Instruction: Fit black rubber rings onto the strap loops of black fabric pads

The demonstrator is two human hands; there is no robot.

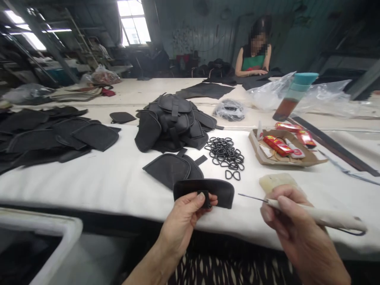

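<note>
My left hand [192,209] pinches a short strap on a black padded piece [221,192], which stands tilted above the table's near edge. Thumb and fingers are closed around the strap, hiding part of it. In my right hand [293,221] is an awl [323,215] with a pale wrapped handle; its thin metal tip points left toward the padded piece, apart from it. Just behind the padded piece lie other black padded pieces [168,168] with strap tabs. A heap of black D-rings [222,152] sits beyond, and a pale yellowish block [274,182] is partly hidden behind my right hand.
Piles of black pieces stand at centre [175,118] and left [59,132]. On the right are a cardboard tray [261,156] with red packets, a bottle [292,97] and a long dark bar [335,144]. A white bin [71,227] is lower left. A co-worker [253,59] sits opposite.
</note>
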